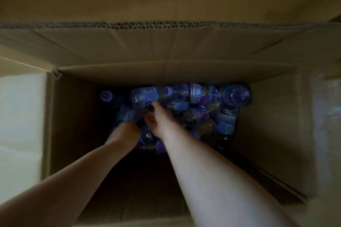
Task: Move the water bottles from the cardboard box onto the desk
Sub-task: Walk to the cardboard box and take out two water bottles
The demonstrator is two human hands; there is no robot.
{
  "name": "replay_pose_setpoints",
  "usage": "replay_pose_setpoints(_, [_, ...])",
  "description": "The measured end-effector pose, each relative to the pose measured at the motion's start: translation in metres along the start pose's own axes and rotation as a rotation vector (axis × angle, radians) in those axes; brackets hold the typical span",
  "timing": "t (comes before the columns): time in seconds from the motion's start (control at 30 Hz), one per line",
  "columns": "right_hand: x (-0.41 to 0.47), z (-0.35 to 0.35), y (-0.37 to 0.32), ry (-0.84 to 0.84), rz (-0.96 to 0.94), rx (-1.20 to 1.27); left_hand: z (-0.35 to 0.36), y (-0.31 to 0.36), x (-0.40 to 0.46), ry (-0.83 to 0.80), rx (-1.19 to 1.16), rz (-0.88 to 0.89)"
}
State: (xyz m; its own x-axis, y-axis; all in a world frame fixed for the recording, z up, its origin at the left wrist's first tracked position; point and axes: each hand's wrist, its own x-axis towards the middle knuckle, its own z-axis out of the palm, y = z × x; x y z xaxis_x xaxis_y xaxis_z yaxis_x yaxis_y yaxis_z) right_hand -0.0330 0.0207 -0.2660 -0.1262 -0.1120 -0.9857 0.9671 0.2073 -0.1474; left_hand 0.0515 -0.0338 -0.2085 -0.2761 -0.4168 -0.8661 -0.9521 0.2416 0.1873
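Several clear water bottles with blue labels [184,108] lie piled at the bottom of a deep cardboard box [267,116], toward its far right. Both my arms reach down into the box. My left hand [127,132] curls its fingers round a blurred bottle [125,115] at the left of the pile. My right hand [158,120] is close beside it and grips a bottle lying crosswise [145,96], thumb on its label. The light is dim and my fingertips are partly hidden.
The box's far flap [166,46] stands folded back above the opening. A single bottle cap [106,96] shows in the dark left corner. A pale floor or wall [20,116] lies outside the box on the left. The desk is out of view.
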Motion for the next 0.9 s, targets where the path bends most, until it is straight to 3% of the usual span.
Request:
replay_pose_setpoints(0.27, [0.07,0.024,0.008,-0.078,-0.005,0.182,0.009,-0.039,0.054,0.04,-0.296,-0.03])
replay_pose_setpoints(0.4, [0.064,0.023,0.002,-0.006,0.031,0.372,0.012,-0.044,0.054,0.081,-0.398,-0.054])
replay_pose_setpoints(0.5, [0.047,0.016,0.005,-0.029,0.018,0.291,0.008,-0.035,0.04,0.135,-0.364,-0.007])
replay_pose_setpoints(0.6, [0.02,-0.004,0.019,0.013,0.012,0.026,0.002,-0.02,0.029,0.194,-0.37,0.004])
replay_pose_setpoints(0.73, [-0.015,-0.031,0.045,0.12,-0.083,-0.218,0.006,0.006,0.021,0.04,-0.477,-0.092])
replay_pose_setpoints(0.8, [-0.033,-0.036,0.058,0.006,-0.165,-0.221,0.017,0.015,0.018,-0.064,-0.548,-0.214])
replay_pose_setpoints(0.9, [-0.051,-0.04,0.07,-0.19,-0.182,-0.292,0.025,0.014,0.015,-0.046,-0.546,-0.301])
